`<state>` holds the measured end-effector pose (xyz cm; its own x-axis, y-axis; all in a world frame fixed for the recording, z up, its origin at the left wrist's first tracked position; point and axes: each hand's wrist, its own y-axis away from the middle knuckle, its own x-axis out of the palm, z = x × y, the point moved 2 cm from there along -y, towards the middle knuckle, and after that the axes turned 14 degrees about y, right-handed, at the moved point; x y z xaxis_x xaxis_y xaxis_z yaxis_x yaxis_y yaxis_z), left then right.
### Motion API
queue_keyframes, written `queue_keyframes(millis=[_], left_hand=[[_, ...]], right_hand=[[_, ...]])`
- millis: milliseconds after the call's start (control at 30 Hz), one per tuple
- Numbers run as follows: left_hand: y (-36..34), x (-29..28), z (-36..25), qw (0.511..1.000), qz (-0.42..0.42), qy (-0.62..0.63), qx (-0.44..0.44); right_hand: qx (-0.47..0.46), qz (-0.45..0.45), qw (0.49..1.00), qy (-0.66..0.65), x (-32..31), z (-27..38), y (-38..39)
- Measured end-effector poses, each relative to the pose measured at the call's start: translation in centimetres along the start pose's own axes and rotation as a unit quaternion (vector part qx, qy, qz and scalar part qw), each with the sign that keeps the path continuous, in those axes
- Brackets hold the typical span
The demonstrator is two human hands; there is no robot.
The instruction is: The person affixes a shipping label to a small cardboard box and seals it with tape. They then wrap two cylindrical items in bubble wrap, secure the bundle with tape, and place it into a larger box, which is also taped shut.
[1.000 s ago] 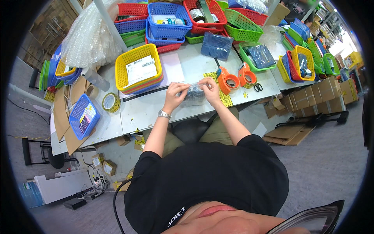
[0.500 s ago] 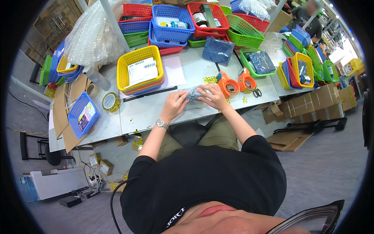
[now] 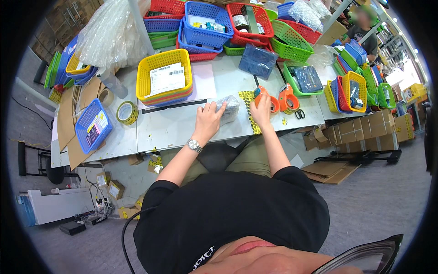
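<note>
A small bundle in clear bubble wrap (image 3: pixel 229 109) lies on the white table in front of me. My left hand (image 3: pixel 209 120) is beside it, fingers apart, with the index finger touching its left side. My right hand (image 3: pixel 261 111) is closed at the near-left end of an orange tape dispenser (image 3: pixel 273 105); its fingertips are partly hidden. Between the bundle and that hand runs a strip of yellow-and-black tape (image 3: pixel 247 101) flat along the tabletop. A second orange tape dispenser (image 3: pixel 288 99) stands just right, near black-handled scissors (image 3: pixel 299 113).
Stacked yellow baskets (image 3: pixel 142 82) with paper slips stand at the back left. Nearer left are a tape roll (image 3: pixel 127 113) and a blue basket (image 3: pixel 86 141). Filled baskets, including a red one (image 3: pixel 269 28), line the back. A dark wrapped packet (image 3: pixel 258 61) lies before them.
My right hand has left the bundle and moved right to the orange dispenser. My left hand stays by the bundle, which has shifted slightly right. More of the yellow-and-black strip shows.
</note>
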<state>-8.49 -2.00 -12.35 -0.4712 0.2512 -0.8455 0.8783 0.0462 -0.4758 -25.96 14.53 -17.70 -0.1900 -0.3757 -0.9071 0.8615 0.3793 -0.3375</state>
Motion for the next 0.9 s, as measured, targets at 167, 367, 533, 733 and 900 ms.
queue_keyframes(millis=[167, 367, 533, 733, 900], left_hand=[[0.4, 0.8, -0.4, 1.000, -0.017, -0.019, -0.018], [0.9, 1.3, -1.1, 0.997, -0.055, -0.024, -0.038], [1.8, 2.6, -1.2, 0.996, -0.080, -0.016, -0.040], [2.6, 2.8, -1.2, 0.988, -0.150, -0.001, -0.046], [2.7, 3.4, -0.6, 0.984, -0.172, 0.024, -0.040]], right_hand=[[0.140, 0.248, 0.940, 0.188, 1.5, -1.2, -2.0], [0.077, 0.200, 0.974, 0.076, -2.9, -0.8, -3.8], [-0.134, 0.020, 0.988, -0.077, -12.4, 5.6, -5.7], [-0.270, 0.197, 0.942, -0.007, -13.8, 15.2, -5.5], [-0.253, 0.330, 0.904, 0.103, -10.8, 17.4, -6.5]])
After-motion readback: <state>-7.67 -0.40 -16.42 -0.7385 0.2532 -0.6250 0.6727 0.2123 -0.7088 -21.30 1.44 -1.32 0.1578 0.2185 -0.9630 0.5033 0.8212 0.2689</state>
